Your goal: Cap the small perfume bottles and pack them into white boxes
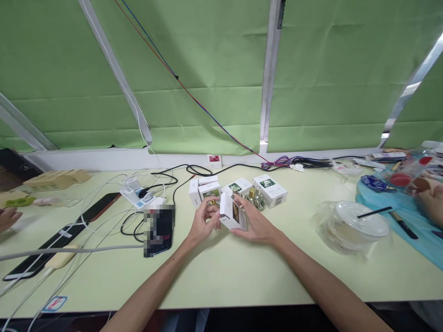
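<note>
My right hand (256,222) grips a small white carton (226,210) with a dark picture on one face, tilted in front of me. Close to its left side, my left hand (204,221) is curled around a small bottle whose gold cap (212,202) peeks out between the fingers; the rest of it is hidden. Just behind the right hand stand several glass bottles (256,199) with gold caps. White cartons of the same kind lie around them: one on the right (270,190), one in the middle (238,185) and a group on the left (194,191).
A phone (164,230) and a power strip (138,193) with tangled cables lie to the left. On the right stand a lidded bowl in a plastic bag (360,221) and a blue plastic sheet (411,230). Other people's hands show at the right edge (431,203) and left edge (8,219).
</note>
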{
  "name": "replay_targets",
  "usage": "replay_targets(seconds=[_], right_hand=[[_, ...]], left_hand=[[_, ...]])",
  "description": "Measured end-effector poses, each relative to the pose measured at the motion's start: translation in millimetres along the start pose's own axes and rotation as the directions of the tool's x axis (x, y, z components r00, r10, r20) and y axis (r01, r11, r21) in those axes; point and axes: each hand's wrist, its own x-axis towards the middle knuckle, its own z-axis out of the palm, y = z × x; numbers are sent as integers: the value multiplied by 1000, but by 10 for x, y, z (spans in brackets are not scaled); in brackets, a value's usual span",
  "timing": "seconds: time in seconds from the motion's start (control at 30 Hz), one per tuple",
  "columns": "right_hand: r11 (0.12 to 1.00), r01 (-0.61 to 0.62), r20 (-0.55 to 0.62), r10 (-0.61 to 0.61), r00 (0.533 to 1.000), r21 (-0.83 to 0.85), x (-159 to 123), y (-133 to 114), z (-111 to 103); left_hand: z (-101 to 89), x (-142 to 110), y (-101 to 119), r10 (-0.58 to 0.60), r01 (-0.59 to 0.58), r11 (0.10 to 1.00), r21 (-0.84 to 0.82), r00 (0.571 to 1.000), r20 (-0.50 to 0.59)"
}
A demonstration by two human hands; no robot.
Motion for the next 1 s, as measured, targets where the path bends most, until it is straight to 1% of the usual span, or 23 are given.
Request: replay_targets(seconds=[0.2,0.3,0.47,0.6,0.77,1.0], right_hand=[[999,39,-39,-40,998,-12,8,4,18],[998,49,-48,-50,998,-34,9,16,24],[996,52,-53,-56,997,-77,8,22,25],[993,64,-60,-70,996,-102,7,25,27],[991,70,-84,-80,993,-110,-1,42,44],[990,88,-112,-101,989,-111,6,29,68]], left_hand=[[44,-15,-15,-16,19,999,-46,997,71],[59,-24,-23,-32,34,999,-23,994,102],[62,-26,-15,-41,37,999,32,991,124],[53,-18,-31,-49,44,998,39,988,144],[49,3,-60,-90,93,995,-18,984,152],[73,20,-28,-147,177,975,-132,966,213]])
